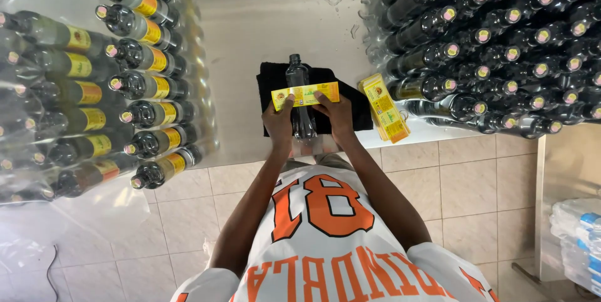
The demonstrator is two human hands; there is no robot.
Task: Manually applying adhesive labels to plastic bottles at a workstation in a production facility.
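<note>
A dark plastic bottle (297,70) lies on a black cloth (269,83) on the metal table (263,20), its cap pointing away from me. A yellow paper label (305,95) stretches across the bottle's middle. My left hand (278,125) pinches the label's left end. At the label's right end, my right hand (336,116) presses it down against the bottle. Both hands rest on the bottle and label together.
A stack of loose yellow labels (385,109) lies just right of the cloth at the table edge. Several labelled bottles (147,83) lie on plastic wrap at the left. Several unlabelled dark bottles with pink caps (501,45) are piled at the right. Beige tiled floor (451,189) lies below.
</note>
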